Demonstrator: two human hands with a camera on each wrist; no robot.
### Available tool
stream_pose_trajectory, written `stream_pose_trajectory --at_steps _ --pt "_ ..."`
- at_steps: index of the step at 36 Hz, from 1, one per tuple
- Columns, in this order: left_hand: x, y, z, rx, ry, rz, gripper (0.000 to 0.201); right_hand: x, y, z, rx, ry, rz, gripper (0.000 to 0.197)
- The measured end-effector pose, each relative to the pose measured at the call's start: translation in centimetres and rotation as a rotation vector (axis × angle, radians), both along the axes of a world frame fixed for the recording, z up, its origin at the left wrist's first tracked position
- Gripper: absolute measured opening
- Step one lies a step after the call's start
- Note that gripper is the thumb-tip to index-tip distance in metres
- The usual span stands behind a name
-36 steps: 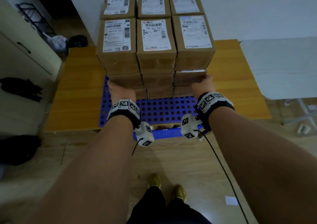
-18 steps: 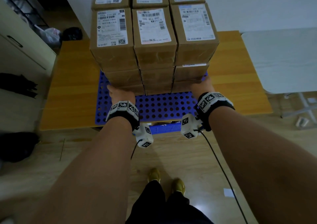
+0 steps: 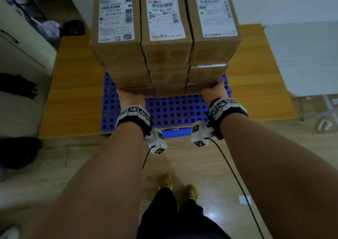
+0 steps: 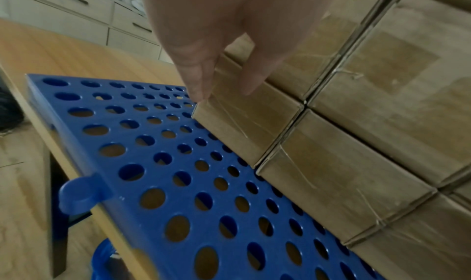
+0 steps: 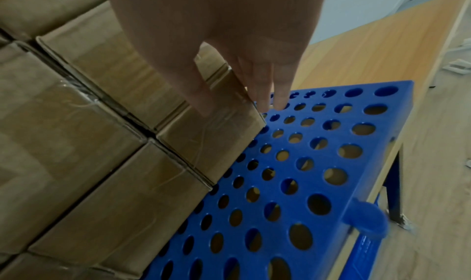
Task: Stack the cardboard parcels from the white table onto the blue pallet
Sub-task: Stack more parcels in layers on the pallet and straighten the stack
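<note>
From the head view, a block of cardboard parcels point(image 3: 165, 42) stands on the blue pallet point(image 3: 172, 110), three columns wide and several layers high, with white shipping labels on the top boxes. The pallet lies on a wooden table point(image 3: 73, 92). The near part of the pallet, with its round holes, is bare. The left hand point(image 3: 130, 97) is at the lower left corner of the stack and the right hand point(image 3: 213, 92) at the lower right corner, one hand on each side of the bottom layers. Both wrists carry bands with black and white markers. At the right edge a white table point(image 3: 301, 59) is seen, and on the floor below are two yellow shoes point(image 3: 178, 188).

In the left wrist view, the left hand point(image 4: 224, 42) lies against the outer corner of a low parcel point(image 4: 244, 123). The fingers point(image 4: 196, 83) are straight along the side face and the thumb rests on the front face, so the hand is spread around the corner, not curled. The pallet point(image 4: 158, 183) is under the boxes.

In the right wrist view, the right hand point(image 5: 229, 42) does the same on the other side: the thumb presses on the front face of the corner parcel point(image 5: 211, 139), and the straight fingers point(image 5: 270, 87) go along its side face, above the pallet point(image 5: 293, 183).
</note>
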State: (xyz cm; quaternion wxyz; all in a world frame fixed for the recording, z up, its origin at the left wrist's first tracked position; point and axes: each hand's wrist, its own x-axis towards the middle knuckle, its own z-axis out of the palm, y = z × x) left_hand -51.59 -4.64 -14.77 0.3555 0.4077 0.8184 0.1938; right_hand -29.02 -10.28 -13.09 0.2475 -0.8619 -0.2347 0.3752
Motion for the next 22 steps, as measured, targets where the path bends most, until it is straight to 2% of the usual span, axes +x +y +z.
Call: stream_pose_trajectory --at_steps 5,12,22 --pt "-0.1 0.5 -0.3 -0.01 0.014 -0.033 0.051 -0.2 0.3 -0.2 -0.007 -0.016 -0.002 0.058" --pt "-0.2 0.6 -0.2 -0.007 -0.017 -0.012 0.052 -0.1 0.3 -0.6 -0.004 -0.007 -0.007 0.06" --pt "0.5 -0.7 1.0 -0.05 -0.019 -0.009 0.068 -0.4 0.4 -1.4 0.03 -0.008 0.041 0.054"
